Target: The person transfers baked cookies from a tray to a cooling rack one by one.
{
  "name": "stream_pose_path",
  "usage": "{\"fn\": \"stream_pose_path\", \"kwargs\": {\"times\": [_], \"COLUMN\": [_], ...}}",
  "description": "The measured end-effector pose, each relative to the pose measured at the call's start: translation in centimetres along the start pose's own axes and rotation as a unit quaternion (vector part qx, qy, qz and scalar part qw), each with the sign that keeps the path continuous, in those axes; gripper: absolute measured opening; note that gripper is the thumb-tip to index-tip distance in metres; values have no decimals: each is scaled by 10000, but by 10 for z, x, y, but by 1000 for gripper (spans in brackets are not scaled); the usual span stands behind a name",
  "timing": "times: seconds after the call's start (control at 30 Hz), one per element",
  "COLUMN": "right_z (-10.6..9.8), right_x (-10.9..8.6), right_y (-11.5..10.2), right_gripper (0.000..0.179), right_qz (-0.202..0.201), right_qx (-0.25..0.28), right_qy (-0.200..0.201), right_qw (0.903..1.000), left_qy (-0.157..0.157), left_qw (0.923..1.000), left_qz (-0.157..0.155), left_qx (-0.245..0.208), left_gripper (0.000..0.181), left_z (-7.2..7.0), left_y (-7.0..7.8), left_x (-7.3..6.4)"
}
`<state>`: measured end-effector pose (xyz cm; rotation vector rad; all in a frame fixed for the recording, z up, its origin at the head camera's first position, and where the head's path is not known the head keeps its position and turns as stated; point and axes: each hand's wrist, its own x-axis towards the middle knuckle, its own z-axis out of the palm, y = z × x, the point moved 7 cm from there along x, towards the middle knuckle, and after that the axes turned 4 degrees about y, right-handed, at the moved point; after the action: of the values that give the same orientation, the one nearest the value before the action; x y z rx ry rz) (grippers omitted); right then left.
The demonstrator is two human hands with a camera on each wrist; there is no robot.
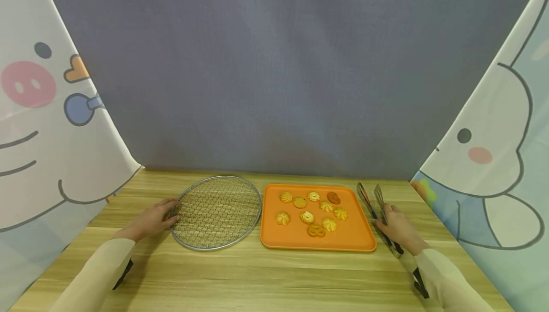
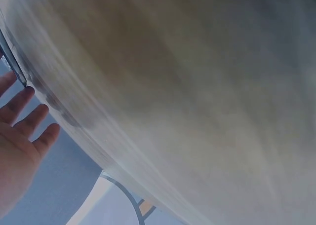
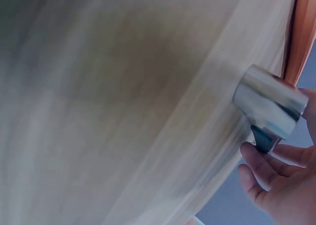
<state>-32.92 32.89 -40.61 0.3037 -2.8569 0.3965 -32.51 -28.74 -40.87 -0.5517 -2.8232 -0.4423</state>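
Note:
A round wire cooling rack (image 1: 216, 214) lies on the wooden table, left of centre. My left hand (image 1: 154, 217) is at its left rim, thumb and fingertips right at the metal edge. In the left wrist view its fingers (image 2: 30, 119) are spread and loosely straight beside the dark rim (image 2: 14, 62). On the right, my right hand (image 1: 399, 226) holds a pair of tongs (image 1: 367, 197) with dark grips, thumb on one side and fingers on the other. The tongs' arms are spread, tips pointing away. Their shiny metal end (image 3: 271, 101) shows in the right wrist view.
Between the rack and tongs lies an orange tray (image 1: 317, 244) bearing several cookies (image 1: 329, 224), some piped and some pretzel-shaped. A grey cloth (image 1: 274, 74) hangs behind the wooden table (image 1: 240, 278), and cartoon-printed sheets (image 1: 484, 193) stand at both sides.

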Motion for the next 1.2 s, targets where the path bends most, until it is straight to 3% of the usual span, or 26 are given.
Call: {"fn": "stream_pose_path", "kwargs": {"times": [0.43, 0.7, 0.93, 1.1, 1.2], "right_z": [0, 2, -1, -6, -9], "right_x": [3, 3, 2, 1, 1], "right_y": [-2, -1, 1, 1, 2], "right_gripper": [47, 48, 45, 45, 45], "right_qz": [16, 79, 46, -29, -80], "right_qx": [213, 436, 618, 568, 601], "right_qy": [232, 234, 469, 685, 813], "right_qw": [9995, 9987, 9970, 9960, 9948], "left_qy": [37, 14, -37, 320, 391], "left_qw": [9997, 9998, 9999, 9981, 9974], "left_qz": [189, 153, 106, 515, 581], "left_qx": [-121, -89, -97, -147, -155], "left_gripper": [44, 44, 46, 44, 44], "left_z": [-1, -1, -1, -1, -2], "left_y": [2, 3, 3, 2, 3], "left_x": [0, -1, -1, -2, -3]}}
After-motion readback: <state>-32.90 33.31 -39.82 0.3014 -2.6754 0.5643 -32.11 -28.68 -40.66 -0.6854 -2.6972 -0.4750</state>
